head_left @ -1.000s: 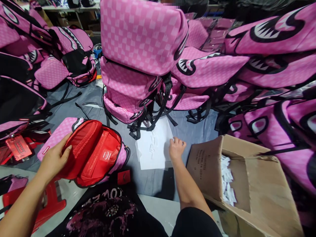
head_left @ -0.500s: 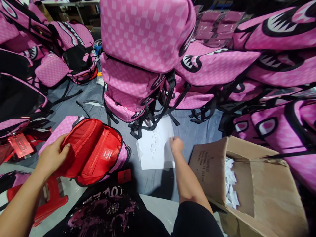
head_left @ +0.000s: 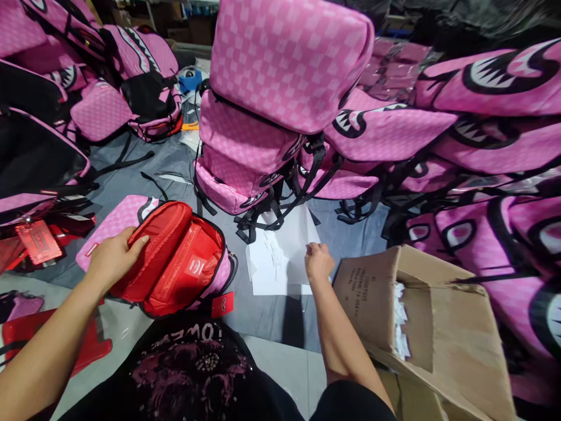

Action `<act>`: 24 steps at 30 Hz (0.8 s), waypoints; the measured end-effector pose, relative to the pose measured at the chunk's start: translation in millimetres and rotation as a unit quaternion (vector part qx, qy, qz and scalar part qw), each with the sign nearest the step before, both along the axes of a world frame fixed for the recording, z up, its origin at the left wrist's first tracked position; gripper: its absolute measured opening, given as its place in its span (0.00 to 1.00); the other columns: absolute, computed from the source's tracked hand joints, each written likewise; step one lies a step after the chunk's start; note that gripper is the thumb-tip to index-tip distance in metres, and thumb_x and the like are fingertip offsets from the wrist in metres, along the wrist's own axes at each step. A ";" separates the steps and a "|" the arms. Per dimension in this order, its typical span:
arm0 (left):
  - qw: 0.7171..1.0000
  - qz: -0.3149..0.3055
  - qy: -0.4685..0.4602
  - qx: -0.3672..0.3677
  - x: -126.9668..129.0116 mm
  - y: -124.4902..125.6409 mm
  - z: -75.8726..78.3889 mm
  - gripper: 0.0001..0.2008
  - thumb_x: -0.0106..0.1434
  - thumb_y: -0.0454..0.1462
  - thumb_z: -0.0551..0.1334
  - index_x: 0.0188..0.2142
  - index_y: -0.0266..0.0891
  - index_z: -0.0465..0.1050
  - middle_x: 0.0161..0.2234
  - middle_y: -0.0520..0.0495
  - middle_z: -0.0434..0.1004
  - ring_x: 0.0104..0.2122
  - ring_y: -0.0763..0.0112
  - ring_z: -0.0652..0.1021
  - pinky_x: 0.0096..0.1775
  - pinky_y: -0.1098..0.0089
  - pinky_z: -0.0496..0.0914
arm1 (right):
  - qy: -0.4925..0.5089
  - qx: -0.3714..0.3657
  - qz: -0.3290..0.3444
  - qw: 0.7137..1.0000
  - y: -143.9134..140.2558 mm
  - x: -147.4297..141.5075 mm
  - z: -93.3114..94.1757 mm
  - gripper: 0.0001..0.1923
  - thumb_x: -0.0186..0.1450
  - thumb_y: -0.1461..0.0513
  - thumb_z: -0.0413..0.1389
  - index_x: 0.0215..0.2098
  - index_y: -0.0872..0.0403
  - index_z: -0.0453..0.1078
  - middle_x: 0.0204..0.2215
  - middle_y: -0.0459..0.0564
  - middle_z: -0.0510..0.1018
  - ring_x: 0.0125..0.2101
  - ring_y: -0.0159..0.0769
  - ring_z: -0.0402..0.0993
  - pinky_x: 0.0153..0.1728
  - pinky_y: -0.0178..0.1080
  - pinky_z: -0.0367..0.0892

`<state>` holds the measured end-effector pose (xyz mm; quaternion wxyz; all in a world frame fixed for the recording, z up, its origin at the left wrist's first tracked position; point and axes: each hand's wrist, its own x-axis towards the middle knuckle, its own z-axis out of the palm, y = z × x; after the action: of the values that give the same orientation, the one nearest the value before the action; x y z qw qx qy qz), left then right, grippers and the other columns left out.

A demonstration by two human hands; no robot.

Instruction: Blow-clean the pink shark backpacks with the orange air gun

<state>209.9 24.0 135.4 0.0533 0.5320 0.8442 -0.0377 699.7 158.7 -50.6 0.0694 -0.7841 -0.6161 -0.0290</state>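
Note:
A pink checkered backpack [head_left: 118,219] lies unzipped on the grey surface, its red lining [head_left: 188,263] showing. My left hand [head_left: 116,254] is closed on the edge of its opened flap, thumb on the red inside. On the right, my right hand [head_left: 319,263] is at the right edge of a white paper sheet [head_left: 280,283], fingers pinched together. Anything between those fingertips is too small to tell. Small white slips [head_left: 274,251] are scattered on the sheet. A red tag [head_left: 222,304] lies beside the backpack's lower right.
A tall stack of pink backpacks [head_left: 289,64] stands behind the paper, straps hanging down to it. More pink backpacks [head_left: 491,82] are piled at right. An open cardboard box [head_left: 368,298] holding white packets [head_left: 400,321] stands by my right arm. Red tags [head_left: 39,242] lie at left.
The view has shifted slightly. My left hand keeps its hold on the backpack flap. My right hand stays pinched at the paper's right edge, turned a little.

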 end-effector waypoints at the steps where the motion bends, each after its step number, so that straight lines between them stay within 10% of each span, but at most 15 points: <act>1: 1.000 0.003 0.003 -0.001 -2.0 -0.9 -0.7 0.27 0.68 0.55 0.43 0.53 0.42 0.68 0.36 0.40 0.80 0.39 0.53 0.78 0.35 0.68 0.62 | -0.003 0.003 0.008 1.000 -0.4 -2.3 -2.0 0.15 0.72 0.61 0.47 0.46 0.55 0.75 0.40 0.54 0.73 0.27 0.29 0.61 0.26 0.37 0.44; 24: 1.000 0.026 0.008 -0.012 1.7 6.3 1.0 0.27 0.68 0.55 0.44 0.54 0.45 0.68 0.35 0.42 0.79 0.38 0.55 0.78 0.36 0.69 0.62 | 0.019 -0.062 -0.048 0.997 36.5 10.0 -4.2 0.17 0.71 0.59 0.48 0.49 0.60 0.72 0.30 0.56 0.78 0.29 0.39 0.74 0.26 0.36 0.54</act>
<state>211.5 30.3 136.4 0.0537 0.5089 0.8576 -0.0508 709.7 195.2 -54.9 0.0312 -0.8160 -0.5768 0.0213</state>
